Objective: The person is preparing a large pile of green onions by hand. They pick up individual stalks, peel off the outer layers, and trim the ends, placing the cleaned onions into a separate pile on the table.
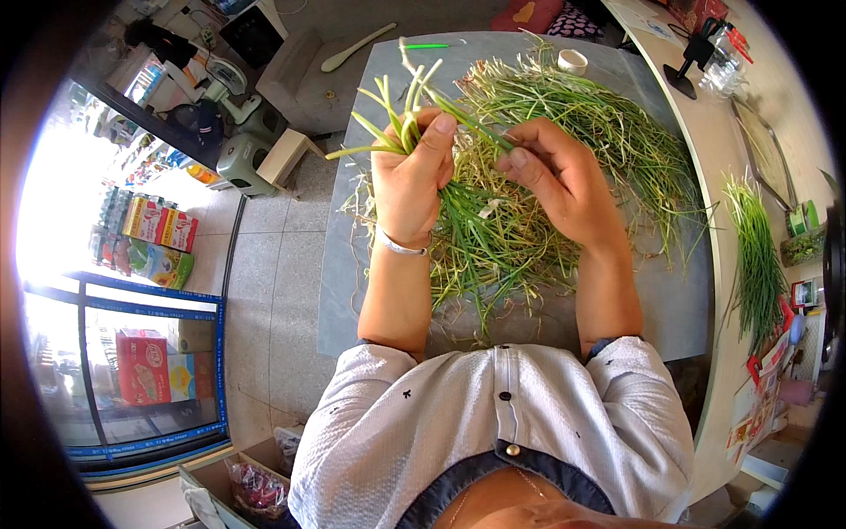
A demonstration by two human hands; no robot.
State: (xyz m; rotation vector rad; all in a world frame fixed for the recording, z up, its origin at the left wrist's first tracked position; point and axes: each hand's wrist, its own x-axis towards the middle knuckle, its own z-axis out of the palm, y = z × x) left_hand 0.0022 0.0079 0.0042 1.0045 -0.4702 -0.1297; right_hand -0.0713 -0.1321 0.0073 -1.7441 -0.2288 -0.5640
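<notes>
My left hand [413,175] is closed around a small bunch of garlic chives [462,208]. Their pale stem ends fan out above the fist, and the green leaves hang below it. Between thumb and fingers, my right hand [558,175] pinches the green part of a single chive stalk [470,122], which slants up and left to a pale, dry-looking end above my left thumb. Beneath both hands lies a loose heap of yellowed and green leaves [529,244]. A larger pile of untidy chives [581,109] spreads beyond my right hand.
The grey tabletop [667,317] carries a white cup [572,61] and a thin green object [426,46] at its far side. On the pale counter [717,165] to the right rests a neat chive bunch [757,264]. A wooden stool [287,155] and grey sofa [310,79] stand left.
</notes>
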